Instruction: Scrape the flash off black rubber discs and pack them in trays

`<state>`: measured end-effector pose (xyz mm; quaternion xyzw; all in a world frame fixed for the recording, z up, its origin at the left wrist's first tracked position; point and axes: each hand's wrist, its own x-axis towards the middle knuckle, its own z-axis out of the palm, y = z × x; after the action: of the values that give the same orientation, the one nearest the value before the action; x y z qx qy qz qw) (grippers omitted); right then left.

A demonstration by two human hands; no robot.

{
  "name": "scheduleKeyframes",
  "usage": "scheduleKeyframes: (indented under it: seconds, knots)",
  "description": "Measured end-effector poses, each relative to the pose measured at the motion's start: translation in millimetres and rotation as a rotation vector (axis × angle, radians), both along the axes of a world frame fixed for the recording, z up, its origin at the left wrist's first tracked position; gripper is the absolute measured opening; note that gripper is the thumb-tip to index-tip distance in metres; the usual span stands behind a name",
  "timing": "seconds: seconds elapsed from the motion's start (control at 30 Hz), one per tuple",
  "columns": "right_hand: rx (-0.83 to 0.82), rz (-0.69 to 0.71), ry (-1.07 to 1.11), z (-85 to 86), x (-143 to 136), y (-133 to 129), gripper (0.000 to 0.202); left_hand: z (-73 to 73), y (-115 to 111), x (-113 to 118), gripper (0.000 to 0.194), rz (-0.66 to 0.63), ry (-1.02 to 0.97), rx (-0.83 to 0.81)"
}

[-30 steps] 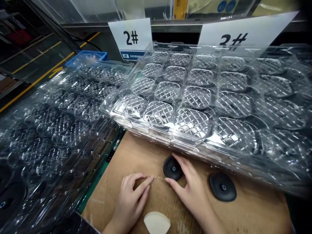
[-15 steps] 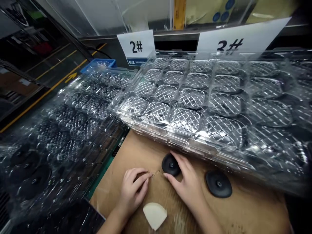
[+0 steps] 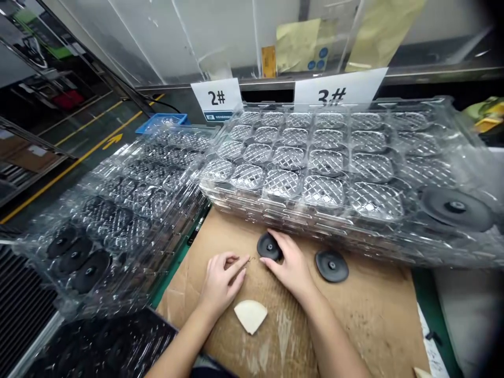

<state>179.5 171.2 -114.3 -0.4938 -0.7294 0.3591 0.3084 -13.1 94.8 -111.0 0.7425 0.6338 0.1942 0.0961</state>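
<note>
My right hand [image 3: 290, 264] grips a round black part [image 3: 269, 247] with a small raised hub, thumb and fingers on its edge, over the cardboard. To its left, my left hand [image 3: 223, 279] is closed in a pinch. By its fingertips shows a thin, curled brownish strand [image 3: 252, 258]; whether the fingers hold it is too small to tell. A second black part [image 3: 332, 265] with a similar hub lies right of my right hand. Between my forearms lies a cream-coloured, wedge-shaped pad [image 3: 251, 316].
Worn cardboard [image 3: 378, 310] covers the bench. Behind it stands a stack of clear moulded trays [image 3: 291, 184], a black part [image 3: 457, 206] in its right end. More clear trays [image 3: 129, 194] at left hold several black parts. A blue bin [image 3: 161, 122] stands farther back.
The head view has shifted, showing more of the right side and the black part in the tray there. My hands keep nearly the same pose around the black part and strand.
</note>
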Motion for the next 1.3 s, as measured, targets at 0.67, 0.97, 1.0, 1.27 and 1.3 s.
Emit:
scheduleKeyframes:
  seconds: [0.67, 0.97, 1.0, 1.27, 1.3]
  knots:
    - [0.083, 0.034, 0.007, -3.3, 2.1, 1.9, 0.056, -2.4, -12.1, -2.7, 0.026, -0.074, -0.077, 0.093]
    - [0.09, 0.044, -0.001, -4.2, 2.4, 1.9, 0.056, -3.1, -12.4, 0.7, 0.021, -0.044, -0.094, 0.118]
    - [0.089, 0.045, -0.002, -4.0, 2.6, 1.9, 0.056, -2.6, -12.4, 1.1, 0.021, -0.041, -0.096, 0.118]
    - [0.08, 0.051, -0.01, -3.9, 2.9, 2.1, 0.056, 3.3, -9.7, 3.0, 0.021, -0.034, -0.072, 0.076]
    - [0.079, 0.05, -0.012, -3.7, 2.8, 2.1, 0.056, 3.8, -9.2, 3.4, 0.024, -0.03, -0.058, 0.064]
